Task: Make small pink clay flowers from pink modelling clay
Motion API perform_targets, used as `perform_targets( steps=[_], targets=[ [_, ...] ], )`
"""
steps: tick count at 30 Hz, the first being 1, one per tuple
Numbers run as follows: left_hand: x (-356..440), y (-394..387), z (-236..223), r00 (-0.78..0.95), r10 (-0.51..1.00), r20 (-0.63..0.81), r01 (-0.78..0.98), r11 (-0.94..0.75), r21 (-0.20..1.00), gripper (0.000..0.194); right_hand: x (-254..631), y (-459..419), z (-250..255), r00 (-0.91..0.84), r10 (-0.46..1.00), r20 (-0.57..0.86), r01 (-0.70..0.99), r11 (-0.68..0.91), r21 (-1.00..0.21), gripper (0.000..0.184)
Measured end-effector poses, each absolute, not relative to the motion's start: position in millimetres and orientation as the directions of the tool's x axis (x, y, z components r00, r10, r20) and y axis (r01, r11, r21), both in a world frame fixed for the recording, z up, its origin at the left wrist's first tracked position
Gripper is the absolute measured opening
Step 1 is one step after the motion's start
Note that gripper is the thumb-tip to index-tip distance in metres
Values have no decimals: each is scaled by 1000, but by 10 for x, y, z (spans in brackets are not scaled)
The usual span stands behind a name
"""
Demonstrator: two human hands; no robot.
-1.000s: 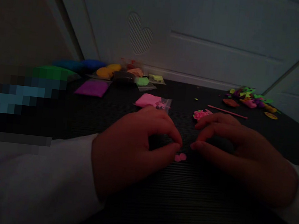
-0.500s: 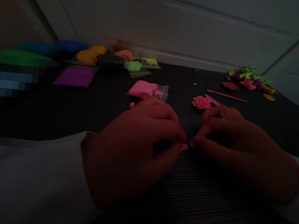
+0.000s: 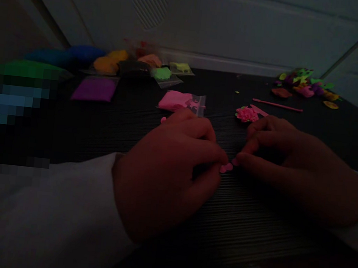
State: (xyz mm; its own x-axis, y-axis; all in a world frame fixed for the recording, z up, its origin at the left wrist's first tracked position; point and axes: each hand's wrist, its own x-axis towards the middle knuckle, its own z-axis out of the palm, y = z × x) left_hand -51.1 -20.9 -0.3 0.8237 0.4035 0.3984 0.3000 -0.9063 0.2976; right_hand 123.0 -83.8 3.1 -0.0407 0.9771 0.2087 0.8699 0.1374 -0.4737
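My left hand [image 3: 175,172] pinches a small flat piece of pink clay [image 3: 226,168] between thumb and forefinger, just above the dark table. Facing it, my right hand [image 3: 293,167] is closed at the fingertips on another tiny pink clay piece [image 3: 235,161]; a narrow gap parts the two. Beyond my right fingers lies a ruffled pink clay flower [image 3: 246,114] with green edges, and a flat pink tool [image 3: 259,110] rests against it. A pink clay ball [image 3: 163,120] shows behind my left knuckles, in front of an open bag of pink clay [image 3: 176,101].
Bags of purple clay [image 3: 94,89], green clay [image 3: 162,73] and several other colours line the back left. A thin pink stick [image 3: 278,105] lies at the right. Colourful clay shapes [image 3: 305,85] are heaped in the far right corner. A white panelled door [image 3: 256,31] stands behind the table.
The view has shifted slightly, and both hands appear a little higher and further right. More of the pink clay piece shows at my left fingertips. Both pinches hold.
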Motion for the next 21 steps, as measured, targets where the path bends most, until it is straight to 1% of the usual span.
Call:
perform_targets(
  steps=[6, 12, 15, 21],
  targets=[
    [-505, -221, 0, 846, 375, 378, 284, -918, 275, 18, 1230, -840, 39, -53, 982, 182, 859, 138, -493, 15],
    [-496, -207, 13, 869, 352, 347, 272, -927, 259, 18, 1231, -829, 41, -64, 983, 175, 869, 141, -475, 13],
    [-507, -214, 16, 868, 365, 338, 284, -921, 267, 19, 1229, -828, 41, -51, 983, 176, 865, 131, -484, 13],
    [-502, -228, 23, 872, 369, 321, 286, -917, 278, 19, 1203, -825, 40, -54, 981, 185, 877, 135, -461, 15]
  ],
)
